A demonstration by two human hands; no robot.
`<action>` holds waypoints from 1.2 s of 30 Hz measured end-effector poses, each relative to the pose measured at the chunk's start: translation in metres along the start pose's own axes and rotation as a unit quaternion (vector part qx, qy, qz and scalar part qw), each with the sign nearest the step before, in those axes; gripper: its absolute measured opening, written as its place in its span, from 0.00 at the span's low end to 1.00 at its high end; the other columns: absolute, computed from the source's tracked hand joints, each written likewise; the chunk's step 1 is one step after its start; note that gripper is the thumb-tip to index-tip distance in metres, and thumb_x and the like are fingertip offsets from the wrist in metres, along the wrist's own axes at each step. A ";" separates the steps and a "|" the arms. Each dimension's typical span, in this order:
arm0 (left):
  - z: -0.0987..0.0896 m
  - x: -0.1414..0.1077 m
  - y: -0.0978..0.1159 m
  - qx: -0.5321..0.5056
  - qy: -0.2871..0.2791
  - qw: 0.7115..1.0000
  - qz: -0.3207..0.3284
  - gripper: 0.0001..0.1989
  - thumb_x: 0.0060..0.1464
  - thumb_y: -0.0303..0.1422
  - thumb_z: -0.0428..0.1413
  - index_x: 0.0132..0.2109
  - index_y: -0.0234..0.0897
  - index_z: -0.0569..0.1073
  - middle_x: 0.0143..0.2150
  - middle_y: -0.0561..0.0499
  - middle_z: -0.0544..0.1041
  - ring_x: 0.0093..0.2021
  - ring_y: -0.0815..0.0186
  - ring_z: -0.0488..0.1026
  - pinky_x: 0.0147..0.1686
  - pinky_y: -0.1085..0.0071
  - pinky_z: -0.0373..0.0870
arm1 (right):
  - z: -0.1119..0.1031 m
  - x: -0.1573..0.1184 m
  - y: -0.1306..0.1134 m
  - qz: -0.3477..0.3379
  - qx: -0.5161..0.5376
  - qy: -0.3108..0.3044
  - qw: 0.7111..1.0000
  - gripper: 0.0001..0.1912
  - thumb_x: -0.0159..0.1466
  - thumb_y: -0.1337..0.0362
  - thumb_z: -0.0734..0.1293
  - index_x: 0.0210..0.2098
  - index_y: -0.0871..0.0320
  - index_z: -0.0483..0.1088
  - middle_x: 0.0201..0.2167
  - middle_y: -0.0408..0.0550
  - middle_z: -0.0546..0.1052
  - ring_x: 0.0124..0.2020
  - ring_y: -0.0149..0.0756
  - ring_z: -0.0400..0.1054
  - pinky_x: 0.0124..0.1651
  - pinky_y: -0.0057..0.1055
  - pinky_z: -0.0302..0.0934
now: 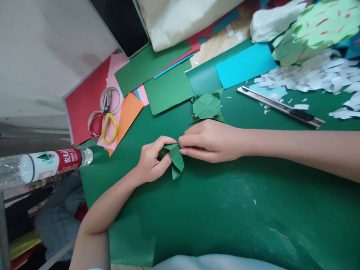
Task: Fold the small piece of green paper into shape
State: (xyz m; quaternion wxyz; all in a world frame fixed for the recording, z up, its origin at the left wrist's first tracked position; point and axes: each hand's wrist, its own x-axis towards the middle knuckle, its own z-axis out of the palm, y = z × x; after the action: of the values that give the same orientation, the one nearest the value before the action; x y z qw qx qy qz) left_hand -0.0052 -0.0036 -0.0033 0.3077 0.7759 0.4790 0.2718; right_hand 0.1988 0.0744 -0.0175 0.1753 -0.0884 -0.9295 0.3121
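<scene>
A partly folded green paper piece [177, 159] is held between my two hands, above the green table surface. My left hand [154, 159] is closed on its left side, with the thumb and fingers around the folds. At the paper's upper right corner my right hand [210, 141] pinches the edge, thumb and fingertips pressed together. Just beyond my right hand lies a folded green paper shape [206, 106] with pointed corners. The fingers hide part of the held paper.
Scissors [106, 112] rest on tape rolls at the left, near a water bottle [56, 165]. Green sheets [168, 89], a blue sheet [244, 65] and a utility knife [281, 107] lie beyond my hands. White scraps [317, 73] are heaped at the upper right, and a phone [120, 24] is at the top.
</scene>
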 end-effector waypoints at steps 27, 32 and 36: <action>0.000 0.000 0.001 0.006 -0.006 1.000 -0.010 0.07 0.57 0.29 0.50 0.43 0.38 0.69 0.33 0.54 0.77 0.27 0.73 0.71 0.28 0.77 0.66 | 0.000 0.000 0.000 0.000 -0.003 -0.003 1.000 0.15 0.70 0.61 0.53 0.29 0.58 0.61 0.21 0.42 0.65 0.23 0.29 0.55 0.28 0.28 0.43; 0.000 0.000 0.000 -0.001 -0.008 1.000 -0.011 0.07 0.57 0.29 0.51 0.44 0.38 0.69 0.33 0.54 0.77 0.27 0.73 0.71 0.28 0.77 0.66 | 0.001 0.000 0.000 0.001 -0.006 -0.003 1.000 0.15 0.70 0.61 0.52 0.29 0.58 0.61 0.21 0.42 0.66 0.23 0.29 0.56 0.28 0.28 0.43; 0.000 0.000 0.001 -0.009 -0.009 1.000 -0.008 0.07 0.57 0.29 0.50 0.44 0.38 0.68 0.32 0.54 0.76 0.26 0.73 0.70 0.27 0.78 0.66 | 0.000 0.000 0.000 -0.001 -0.003 -0.001 1.000 0.15 0.70 0.61 0.53 0.29 0.58 0.61 0.21 0.41 0.65 0.23 0.29 0.55 0.28 0.28 0.43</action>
State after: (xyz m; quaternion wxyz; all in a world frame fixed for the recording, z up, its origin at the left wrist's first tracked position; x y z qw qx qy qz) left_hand -0.0045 -0.0037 -0.0019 0.3211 0.7715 0.4800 0.2671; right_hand 0.1989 0.0746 -0.0179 0.1743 -0.0881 -0.9309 0.3088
